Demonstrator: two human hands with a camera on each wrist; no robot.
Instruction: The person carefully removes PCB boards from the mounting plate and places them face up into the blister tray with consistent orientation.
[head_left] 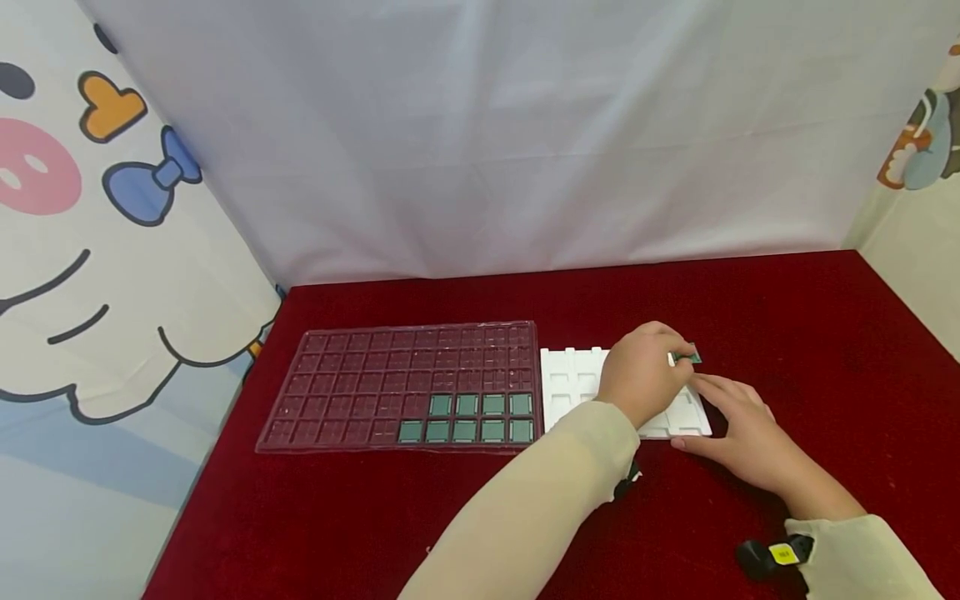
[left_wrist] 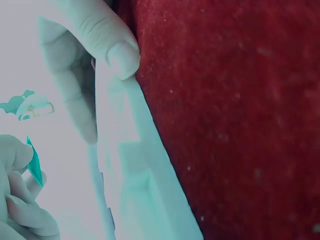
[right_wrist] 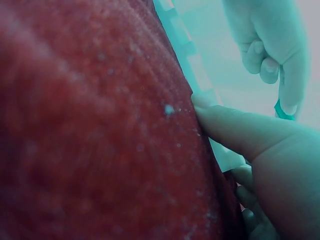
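Note:
My left hand (head_left: 643, 371) reaches over a white tray (head_left: 577, 364) with square recesses and pinches a small green square chip (head_left: 694, 354) near its far right corner. Seen from the left wrist, the chip (left_wrist: 34, 167) is tilted on edge between thumb and fingers. At the tray's right end, my right hand (head_left: 742, 427) grips the near corner, its thumb on the near edge and its fingers along the right side. The right wrist view shows that thumb (right_wrist: 235, 122) against the tray wall. The left forearm and hand hide part of the tray.
A clear plastic tray (head_left: 337, 367) with rows of compartments lies left of the white tray. Several green chips (head_left: 467, 406) sit in its two nearest rows, toward the right. A dark red cloth (head_left: 315, 517) covers the table, with white curtains behind.

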